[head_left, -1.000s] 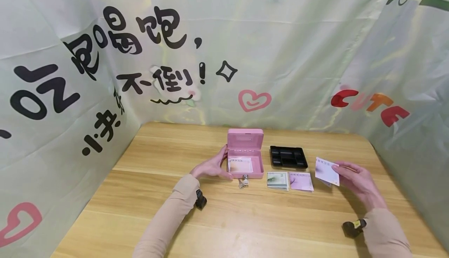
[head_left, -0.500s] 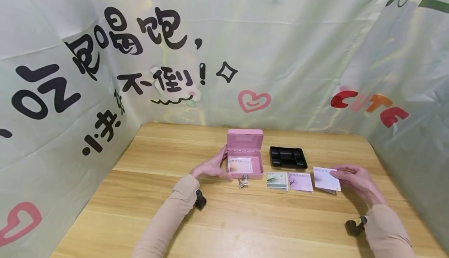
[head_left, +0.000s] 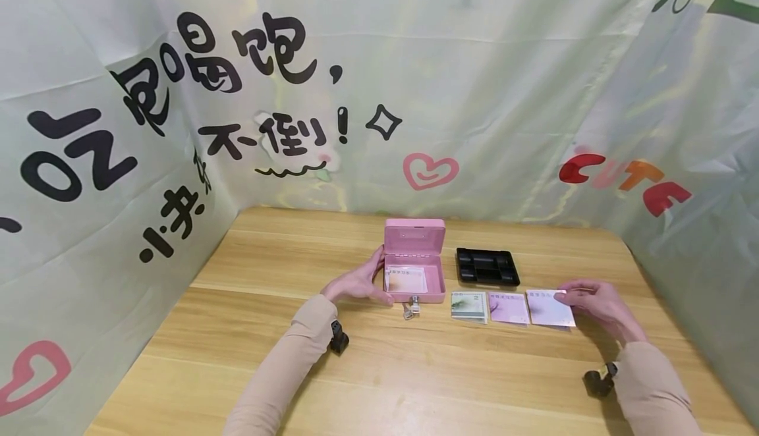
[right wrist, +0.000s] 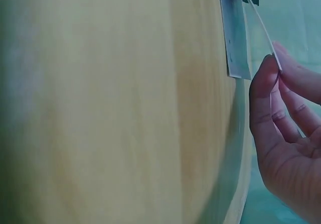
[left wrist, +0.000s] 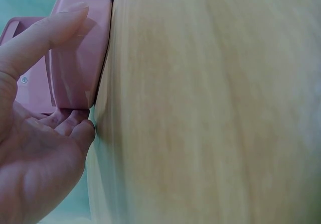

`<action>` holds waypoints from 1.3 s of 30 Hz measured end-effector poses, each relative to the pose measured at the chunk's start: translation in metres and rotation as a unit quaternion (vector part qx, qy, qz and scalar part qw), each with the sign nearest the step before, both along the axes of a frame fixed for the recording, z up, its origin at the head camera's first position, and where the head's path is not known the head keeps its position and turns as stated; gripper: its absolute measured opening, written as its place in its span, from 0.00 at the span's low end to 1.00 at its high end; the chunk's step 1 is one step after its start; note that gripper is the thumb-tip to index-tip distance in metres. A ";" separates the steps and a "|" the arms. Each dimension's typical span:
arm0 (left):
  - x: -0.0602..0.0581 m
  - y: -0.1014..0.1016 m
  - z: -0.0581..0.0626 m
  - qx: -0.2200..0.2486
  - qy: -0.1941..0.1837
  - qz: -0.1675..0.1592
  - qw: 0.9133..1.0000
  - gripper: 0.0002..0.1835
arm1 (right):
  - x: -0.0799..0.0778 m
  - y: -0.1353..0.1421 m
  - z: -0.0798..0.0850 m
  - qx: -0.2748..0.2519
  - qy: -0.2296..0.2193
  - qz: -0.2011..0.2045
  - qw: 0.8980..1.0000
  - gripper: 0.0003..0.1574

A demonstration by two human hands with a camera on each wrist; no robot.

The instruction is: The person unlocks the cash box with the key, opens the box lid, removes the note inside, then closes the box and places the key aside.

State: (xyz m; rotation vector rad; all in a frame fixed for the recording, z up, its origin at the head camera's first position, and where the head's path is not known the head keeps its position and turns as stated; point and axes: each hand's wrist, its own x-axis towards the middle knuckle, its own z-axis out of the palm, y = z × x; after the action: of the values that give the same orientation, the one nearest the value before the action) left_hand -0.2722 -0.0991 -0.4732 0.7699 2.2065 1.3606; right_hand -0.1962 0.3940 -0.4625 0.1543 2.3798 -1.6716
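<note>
My left hand holds the left side of an open pink cash box. In the left wrist view the thumb presses the front of the box, while the fingers reach round its side. Inside the box lies a pale pink banknote. My right hand pinches the corner of a pale violet banknote between thumb and finger. The right wrist view shows this note slanting above another note on the table. To its left lie a purple banknote and a green banknote, both over others.
Behind the row of notes sits a black compartment tray. Small keys hang at the lock on the box's front. The wooden table ends at printed cloth walls behind and on both sides.
My right hand has lowered the pale violet banknote and brought it down in line beside the purple one. The left hand has stayed on the cash box.
</note>
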 end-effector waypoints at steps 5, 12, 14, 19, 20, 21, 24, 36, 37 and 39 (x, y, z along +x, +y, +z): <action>0.000 0.000 0.000 -0.003 0.002 0.002 1.000 0.70 | -0.002 -0.003 0.002 0.040 0.005 0.005 0.999 0.10; 0.000 0.000 0.001 0.003 0.002 0.000 1.000 0.70 | -0.003 -0.007 0.004 0.082 0.010 0.009 0.997 0.18; 0.000 0.000 0.001 0.005 0.001 0.001 1.000 0.70 | -0.002 -0.007 0.004 0.096 0.014 0.009 0.995 0.20; 0.000 0.001 0.001 0.008 -0.007 0.005 1.000 0.70 | -0.002 -0.007 0.003 0.130 0.024 0.010 0.991 0.25; 0.000 0.001 0.001 0.008 -0.009 0.005 1.000 0.70 | -0.002 -0.007 0.003 0.134 0.027 0.010 0.991 0.26; 0.000 0.001 0.001 0.008 -0.010 0.005 1.000 0.70 | -0.002 -0.007 0.003 0.138 0.030 0.010 0.990 0.28; 0.001 0.001 0.001 0.006 -0.010 0.004 1.000 0.70 | -0.001 -0.007 0.002 0.147 0.044 0.005 0.988 0.31; 0.003 0.001 0.001 -0.006 0.001 -0.002 1.000 0.69 | 0.002 -0.013 0.005 0.174 0.126 -0.060 0.975 0.30; 0.003 0.001 0.001 -0.007 0.001 -0.003 1.000 0.70 | 0.002 -0.016 0.007 0.178 0.134 -0.065 0.973 0.30; 0.003 0.001 0.002 -0.007 -0.001 -0.003 1.000 0.70 | 0.001 -0.022 0.012 0.177 0.149 -0.068 0.971 0.30</action>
State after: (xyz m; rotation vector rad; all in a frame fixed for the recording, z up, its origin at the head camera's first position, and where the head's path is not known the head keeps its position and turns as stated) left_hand -0.2694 -0.0982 -0.4711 0.7698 2.2086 1.3416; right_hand -0.1953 0.3724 -0.4506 0.1353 2.9435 -1.3863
